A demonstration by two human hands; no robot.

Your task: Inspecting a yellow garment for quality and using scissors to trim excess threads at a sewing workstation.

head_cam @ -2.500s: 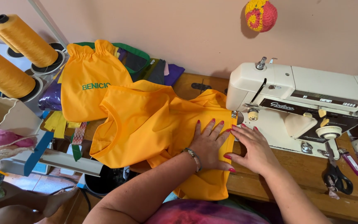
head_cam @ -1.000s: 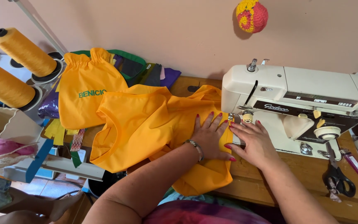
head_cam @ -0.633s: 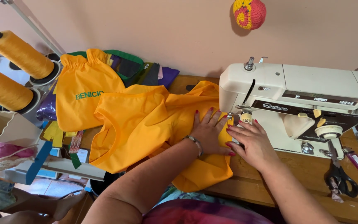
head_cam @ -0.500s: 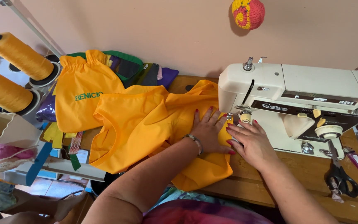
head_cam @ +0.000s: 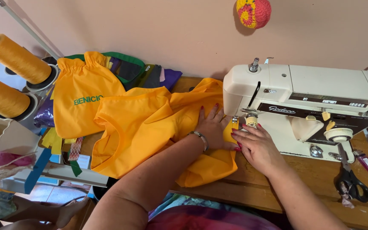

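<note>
My left hand [head_cam: 211, 126] lies flat with fingers spread on a yellow-orange fabric piece [head_cam: 145, 123], pressing it down just left of the needle of a white sewing machine [head_cam: 303, 98]. A bracelet circles that wrist. My right hand [head_cam: 254, 142] rests on the fabric's edge beside the presser foot [head_cam: 235, 121], fingertips touching the cloth. The fabric spreads leftward over the wooden table [head_cam: 320, 179] and hangs off its front edge.
A yellow drawstring bag [head_cam: 84, 98] lies at the left with dark and green cloth behind it. Two large orange thread cones [head_cam: 11, 76] stand at far left. Black scissors [head_cam: 352, 185] lie at the right of the table. A crocheted ball [head_cam: 253, 12] hangs on the wall.
Both hands have stayed on the fabric, sliding slightly toward the needle. The view has shifted a little, so the machine sits further left in the picture.
</note>
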